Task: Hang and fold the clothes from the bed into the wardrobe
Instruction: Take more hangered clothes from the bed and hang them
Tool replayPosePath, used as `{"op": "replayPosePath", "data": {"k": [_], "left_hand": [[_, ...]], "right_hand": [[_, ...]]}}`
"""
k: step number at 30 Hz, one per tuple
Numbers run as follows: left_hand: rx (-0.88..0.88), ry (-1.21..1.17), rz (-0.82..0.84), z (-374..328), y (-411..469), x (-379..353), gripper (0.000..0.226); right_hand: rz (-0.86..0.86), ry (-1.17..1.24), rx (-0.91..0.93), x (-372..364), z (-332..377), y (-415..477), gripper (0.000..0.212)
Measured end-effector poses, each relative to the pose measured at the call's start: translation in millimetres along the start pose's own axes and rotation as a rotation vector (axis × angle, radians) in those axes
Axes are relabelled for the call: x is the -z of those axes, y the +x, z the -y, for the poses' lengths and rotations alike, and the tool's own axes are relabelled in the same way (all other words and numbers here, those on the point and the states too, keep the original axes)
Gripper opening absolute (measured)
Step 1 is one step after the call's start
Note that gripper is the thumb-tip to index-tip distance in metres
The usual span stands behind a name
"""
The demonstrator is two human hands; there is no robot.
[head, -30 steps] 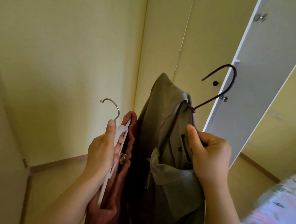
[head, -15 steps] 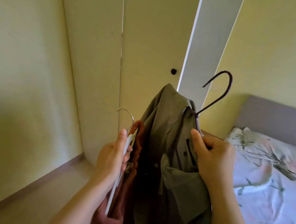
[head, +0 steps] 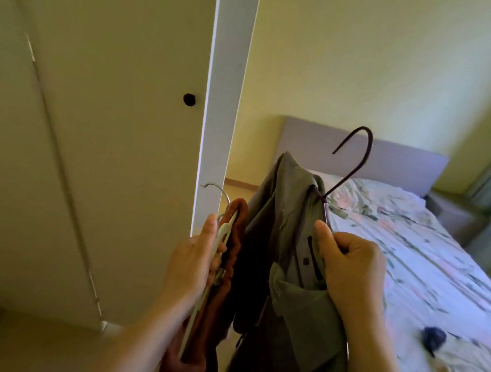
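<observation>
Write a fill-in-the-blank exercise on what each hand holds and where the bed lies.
1. The left hand grips the white hanger and the right hand the dark hanger, so ____ hangers are held.
2. The grey-green jacket hangs on the ____ hanger.
3. The rust-brown garment hangs on the ____ hanger.
4. The bed, with a small dark item on it, lies on the ____ hand's side.
Missing words: two, dark, white, right.

The white hanger [head: 223, 235] is looking like smooth plastic, its hook [head: 219, 185] gleaming metal; the rust garment [head: 234, 244] is showing ribbed knit, the olive jacket [head: 284, 207] matt weave; the dark hanger [head: 346, 177] is possibly flocked.
</observation>
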State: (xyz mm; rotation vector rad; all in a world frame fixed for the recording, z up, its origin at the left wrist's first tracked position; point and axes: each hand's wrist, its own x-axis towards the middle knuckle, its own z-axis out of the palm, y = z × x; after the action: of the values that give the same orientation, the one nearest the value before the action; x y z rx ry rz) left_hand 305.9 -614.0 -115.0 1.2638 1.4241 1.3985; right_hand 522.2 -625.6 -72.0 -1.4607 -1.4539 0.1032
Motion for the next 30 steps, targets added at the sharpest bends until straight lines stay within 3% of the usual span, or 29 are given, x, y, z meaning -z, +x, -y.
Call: {"op": "replayPosePath", "data": {"k": [7,18,24,30], "left_hand": [[-0.037,0.101,0.150,-0.2,57.6,-48.7,0.070],[-0.050,0.156,0.054,0.0,165.5,-100.8,0.069],[-0.075,0.097,0.107,0.4,239.0,-118.4,0.082],[-0.097,0.053,0.057,-6.7,311.7,-130.4,0.070]], "right_hand": [[-0.046,-0.057,-0.028,-8.8,-36.2,42.8,0.062],[-0.020,0.012,-0.029,-62.6,-86.6,148.8,0.060],[-0.037,0.020,-0.016,-99.5,-100.3,209.5,0.057],[-0.056,0.024,0.022,-138.7,-104.4,272.2,0.058]]}}
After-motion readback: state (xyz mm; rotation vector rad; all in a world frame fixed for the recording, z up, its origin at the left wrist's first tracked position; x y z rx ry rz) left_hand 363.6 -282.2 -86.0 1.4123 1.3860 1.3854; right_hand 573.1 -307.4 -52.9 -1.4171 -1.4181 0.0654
